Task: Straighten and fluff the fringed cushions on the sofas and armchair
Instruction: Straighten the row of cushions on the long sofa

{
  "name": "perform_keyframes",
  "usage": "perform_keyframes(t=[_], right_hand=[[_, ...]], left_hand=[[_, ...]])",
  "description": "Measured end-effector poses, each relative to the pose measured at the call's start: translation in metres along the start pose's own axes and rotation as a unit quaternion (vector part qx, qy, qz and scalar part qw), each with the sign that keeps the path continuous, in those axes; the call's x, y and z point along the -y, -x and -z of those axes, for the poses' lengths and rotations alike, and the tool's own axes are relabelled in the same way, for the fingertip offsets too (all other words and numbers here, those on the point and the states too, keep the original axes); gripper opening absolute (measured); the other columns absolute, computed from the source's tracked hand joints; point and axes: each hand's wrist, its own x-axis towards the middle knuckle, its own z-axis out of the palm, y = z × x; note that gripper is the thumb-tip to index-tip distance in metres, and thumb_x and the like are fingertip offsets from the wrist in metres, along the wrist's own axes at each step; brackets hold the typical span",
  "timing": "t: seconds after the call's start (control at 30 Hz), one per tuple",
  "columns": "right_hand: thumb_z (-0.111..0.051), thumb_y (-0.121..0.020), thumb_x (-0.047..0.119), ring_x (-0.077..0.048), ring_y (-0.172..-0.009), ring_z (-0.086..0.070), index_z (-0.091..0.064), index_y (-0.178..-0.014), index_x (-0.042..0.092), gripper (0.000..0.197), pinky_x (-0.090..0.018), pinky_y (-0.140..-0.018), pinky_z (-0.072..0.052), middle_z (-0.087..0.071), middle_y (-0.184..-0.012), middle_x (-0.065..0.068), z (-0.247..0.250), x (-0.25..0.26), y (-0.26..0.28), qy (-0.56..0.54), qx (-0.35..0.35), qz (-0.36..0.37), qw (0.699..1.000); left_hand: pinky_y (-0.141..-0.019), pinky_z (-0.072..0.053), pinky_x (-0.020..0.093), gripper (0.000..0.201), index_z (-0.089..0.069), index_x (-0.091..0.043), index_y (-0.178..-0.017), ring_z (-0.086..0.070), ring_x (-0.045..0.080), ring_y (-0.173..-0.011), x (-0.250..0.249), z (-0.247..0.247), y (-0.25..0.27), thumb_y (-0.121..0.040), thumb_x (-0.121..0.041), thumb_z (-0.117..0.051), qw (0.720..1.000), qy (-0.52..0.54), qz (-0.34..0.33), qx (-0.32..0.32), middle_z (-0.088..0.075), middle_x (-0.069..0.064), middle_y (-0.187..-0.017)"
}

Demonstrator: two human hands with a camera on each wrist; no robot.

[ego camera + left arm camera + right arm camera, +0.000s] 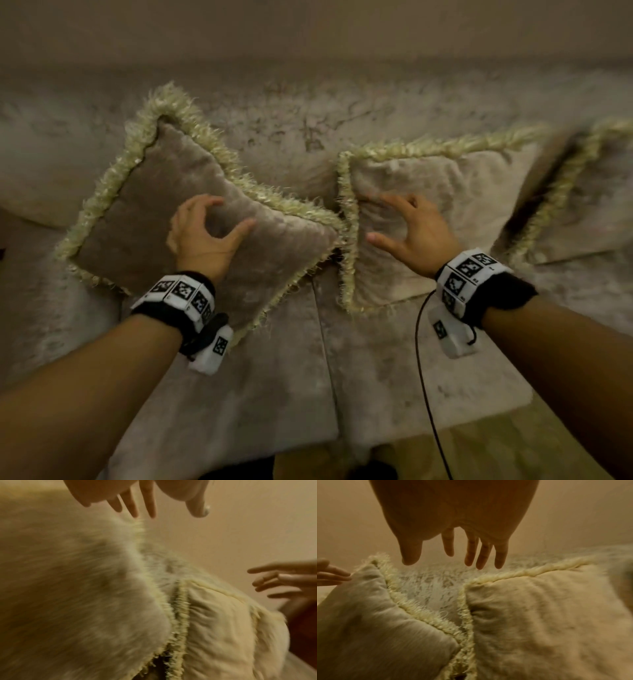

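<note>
Two fringed cushions lean against the sofa back. The taupe cushion [144, 212] [77, 588] [368, 615] stands tilted on one corner like a diamond. The cream cushion [462, 192] [214, 622] [547, 615] stands squarer to its right, and their fringes meet. My left hand [233, 216] [175, 514] is over the taupe cushion's face with loosely bent fingers and holds nothing. My right hand [380, 219] [440, 561] is spread over the cream cushion's left part, fingers apart. Whether either hand touches the fabric I cannot tell.
A third fringed cushion [589, 192] leans at the far right, partly behind the cream one. The velvet sofa seat [376, 377] stretches toward me, its front edge near the bottom. A black cable [424, 377] hangs from my right wrist across the seat.
</note>
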Motion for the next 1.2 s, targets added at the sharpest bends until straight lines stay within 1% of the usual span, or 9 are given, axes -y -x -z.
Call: perform_keyframes(t=[0.2, 0.37, 0.53, 0.73, 0.83, 0.93, 1.1, 1.13, 1.2], right_hand=[[-0.054, -0.085, 0.070, -0.037, -0.128, -0.043, -0.033, -0.151, 0.031, 0.079, -0.048, -0.101, -0.044, -0.044, -0.142, -0.015, 0.084, -0.084, 0.094, 0.067, 0.047, -0.036, 0.996], [-0.052, -0.085, 0.071, -0.037, -0.126, -0.043, -0.036, -0.150, 0.032, 0.077, -0.049, -0.100, -0.044, -0.045, -0.139, -0.012, 0.148, -0.138, 0.159, 0.111, 0.041, -0.045, 0.992], [-0.048, -0.083, 0.076, -0.037, -0.118, -0.047, -0.035, -0.149, 0.034, 0.079, -0.049, -0.097, -0.046, -0.048, -0.131, -0.012, 0.186, -0.178, 0.187, 0.121, 0.027, -0.063, 0.990], [-0.049, -0.082, 0.077, -0.040, -0.124, -0.045, -0.029, -0.153, 0.036, 0.084, -0.050, -0.101, -0.043, -0.047, -0.135, -0.014, 0.193, -0.210, 0.188, 0.111, 0.020, -0.103, 0.988], [-0.047, -0.081, 0.079, -0.040, -0.123, -0.046, -0.025, -0.154, 0.036, 0.088, -0.051, -0.101, -0.043, -0.048, -0.134, -0.015, 0.178, -0.223, 0.177, 0.100, 0.023, -0.107, 0.989], [-0.044, -0.080, 0.081, -0.041, -0.123, -0.045, -0.022, -0.153, 0.038, 0.088, -0.052, -0.101, -0.043, -0.047, -0.135, -0.016, 0.160, -0.238, 0.161, 0.085, 0.057, -0.107, 0.989], [-0.020, -0.058, 0.100, -0.042, -0.117, -0.049, -0.016, -0.153, 0.039, 0.113, -0.052, -0.096, -0.046, -0.050, -0.130, -0.018, 0.126, -0.273, 0.114, 0.054, 0.089, -0.093, 0.990], [-0.020, -0.057, 0.101, -0.043, -0.117, -0.049, -0.014, -0.153, 0.040, 0.114, -0.052, -0.097, -0.046, -0.049, -0.131, -0.019, 0.118, -0.283, 0.101, 0.045, 0.091, -0.096, 0.990], [-0.034, -0.064, 0.095, -0.044, -0.120, -0.048, -0.009, -0.154, 0.042, 0.107, -0.053, -0.099, -0.044, -0.046, -0.136, -0.021, 0.102, -0.302, 0.070, 0.018, 0.093, -0.114, 0.989]], left_hand=[[-0.109, -0.030, 0.055, 0.066, -0.064, -0.034, -0.113, -0.048, 0.025, -0.128, -0.120, -0.034, 0.074, -0.070, -0.082, -0.053, 0.986, -0.123, -0.071, 0.089, -0.057, -0.003, -0.132], [-0.111, -0.022, 0.050, 0.056, -0.061, -0.033, -0.122, -0.041, 0.022, -0.135, -0.212, -0.064, 0.143, -0.080, -0.070, -0.061, 0.965, -0.197, -0.106, 0.138, -0.051, -0.005, -0.141], [-0.111, -0.023, 0.048, 0.061, -0.057, -0.035, -0.129, -0.041, 0.020, -0.135, -0.262, -0.092, 0.175, -0.080, -0.069, -0.063, 0.956, -0.208, -0.130, 0.160, -0.050, -0.006, -0.143], [-0.110, -0.033, 0.051, 0.064, -0.052, -0.043, -0.129, -0.048, 0.025, -0.130, -0.275, -0.114, 0.155, -0.074, -0.073, -0.065, 0.955, -0.206, -0.128, 0.171, -0.051, -0.003, -0.142], [-0.108, -0.035, 0.053, 0.068, -0.049, -0.046, -0.133, -0.048, 0.028, -0.129, -0.269, -0.127, 0.137, -0.073, -0.074, -0.065, 0.955, -0.201, -0.122, 0.183, -0.051, -0.001, -0.143], [-0.106, -0.039, 0.053, 0.071, -0.046, -0.046, -0.135, -0.048, 0.031, -0.128, -0.259, -0.140, 0.126, -0.072, -0.076, -0.064, 0.950, -0.218, -0.096, 0.200, -0.051, 0.003, -0.142], [-0.106, -0.039, 0.052, 0.072, -0.046, -0.045, -0.136, -0.045, 0.032, -0.131, -0.243, -0.173, 0.097, -0.073, -0.074, -0.066, 0.948, -0.226, -0.042, 0.221, -0.048, 0.005, -0.143], [-0.106, -0.040, 0.052, 0.073, -0.046, -0.045, -0.137, -0.046, 0.032, -0.131, -0.238, -0.183, 0.090, -0.073, -0.073, -0.067, 0.949, -0.224, -0.029, 0.219, -0.048, 0.005, -0.143], [-0.105, -0.042, 0.052, 0.078, -0.041, -0.047, -0.140, -0.047, 0.033, -0.130, -0.228, -0.204, 0.077, -0.072, -0.072, -0.069, 0.953, -0.207, 0.006, 0.220, -0.046, 0.007, -0.145]])
